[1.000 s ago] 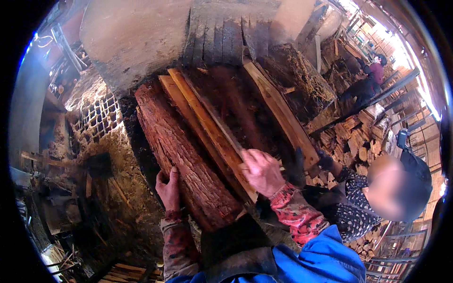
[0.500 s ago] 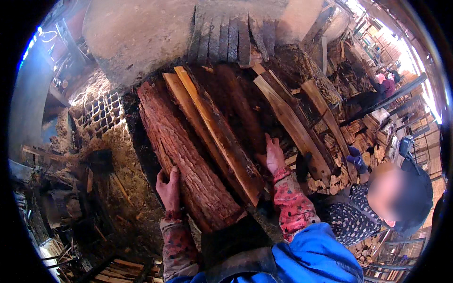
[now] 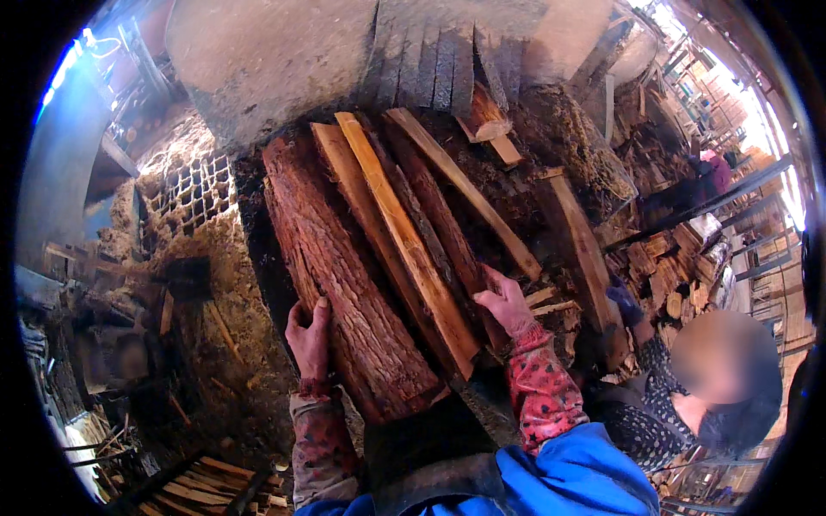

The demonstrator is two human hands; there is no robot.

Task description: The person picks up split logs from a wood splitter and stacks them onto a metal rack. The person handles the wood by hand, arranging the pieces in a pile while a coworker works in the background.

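Observation:
In front of me lies a row of long wood slabs. The widest is a bark-covered slab point(image 3: 353, 284) at the left; my left hand point(image 3: 308, 340) grips its left edge, thumb on top, the other fingers partly hidden. Beside it lie a brown slab point(image 3: 379, 228) and a pale yellow board point(image 3: 400, 232). On the row's right side my right hand point(image 3: 509, 303) holds the edge of a narrow dark bark slab point(image 3: 443, 215), thumb and forefinger showing, other fingers hidden. A thin pale strip of wood point(image 3: 469, 193) slants just beyond it.
A co-worker point(image 3: 641, 400) stands at the right, a gloved hand point(image 3: 625, 303) by a long plank point(image 3: 585, 258). Broken wood pieces point(image 3: 671, 271) pile up behind. Ridged dark strips point(image 3: 430, 69) and a short block point(image 3: 486, 120) sit at the back. Sawdust and a grid point(image 3: 194, 193) are left.
My right hand has moved slightly down, and the dark slab sits closer against the row. The thin strip now lies beside it. The co-worker's planks and hands have shifted.

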